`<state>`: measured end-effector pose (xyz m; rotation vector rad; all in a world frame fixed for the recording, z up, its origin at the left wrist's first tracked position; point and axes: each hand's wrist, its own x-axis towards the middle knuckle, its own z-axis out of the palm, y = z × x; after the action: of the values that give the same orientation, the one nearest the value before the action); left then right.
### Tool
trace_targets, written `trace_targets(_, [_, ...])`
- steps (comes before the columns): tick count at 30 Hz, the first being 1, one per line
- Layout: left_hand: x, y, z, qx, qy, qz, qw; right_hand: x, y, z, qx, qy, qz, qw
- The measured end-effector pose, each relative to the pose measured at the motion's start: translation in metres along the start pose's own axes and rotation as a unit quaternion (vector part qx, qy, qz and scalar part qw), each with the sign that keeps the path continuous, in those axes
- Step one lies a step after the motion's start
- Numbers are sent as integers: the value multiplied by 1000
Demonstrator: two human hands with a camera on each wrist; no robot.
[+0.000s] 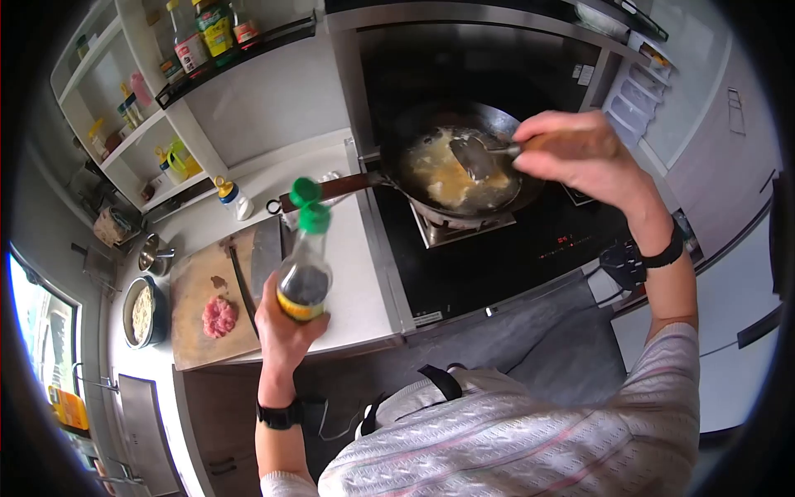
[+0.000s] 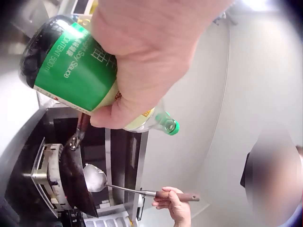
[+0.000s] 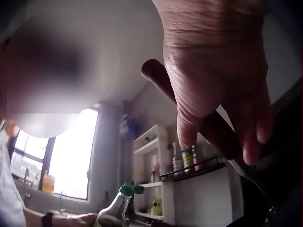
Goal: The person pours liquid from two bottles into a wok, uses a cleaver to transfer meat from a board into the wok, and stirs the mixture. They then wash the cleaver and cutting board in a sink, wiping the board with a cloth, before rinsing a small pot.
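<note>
My left hand (image 1: pixel 286 329) grips a soy sauce bottle (image 2: pixel 75 71) with a green label, holding it upright beside the stove. Its green flip cap (image 1: pixel 314 217) stands open, and dark sauce fills the lower part. My right hand (image 1: pixel 584 161) holds the wooden handle of a wok spatula (image 1: pixel 474 157) above the far right side of the stove. The spatula's metal head dips into the wok (image 1: pixel 414 184), where yellowish liquid with pale foamy bits (image 1: pixel 451 178) lies. In the left wrist view, the spatula handle (image 2: pixel 177 195) runs out past the right hand's fingers.
A cutting board (image 1: pixel 195 286) bears minced meat (image 1: pixel 219 317) and a dark-handled knife (image 1: pixel 243 286). Left of it stand a bowl of pale food (image 1: pixel 142 313) and a small metal pot (image 1: pixel 154 255). The wok's long handle (image 1: pixel 335 189) juts left over the counter, near a shaker bottle (image 1: pixel 234 199).
</note>
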<state>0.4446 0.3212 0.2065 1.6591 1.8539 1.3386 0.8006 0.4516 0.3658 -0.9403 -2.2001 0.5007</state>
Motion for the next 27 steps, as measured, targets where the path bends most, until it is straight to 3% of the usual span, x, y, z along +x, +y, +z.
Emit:
trace_targets(3, [29, 31, 33, 96, -12, 14, 995, -18, 45, -35, 76, 106, 142, 981])
trace_targets(6, [59, 41, 64, 177, -29, 54, 982, -42, 100, -60, 196, 195, 193, 941])
trace_targets(12, [104, 58, 120, 311, -26, 125, 942, -71, 155, -86, 325, 220, 195, 899])
trace_targets(15, [119, 67, 139, 331, -40, 117, 935, -76, 170, -88, 363, 218, 200, 884])
trace_targets(27, [150, 80, 174, 416, -64, 150, 895, -83, 204, -87, 414, 214, 208, 860])
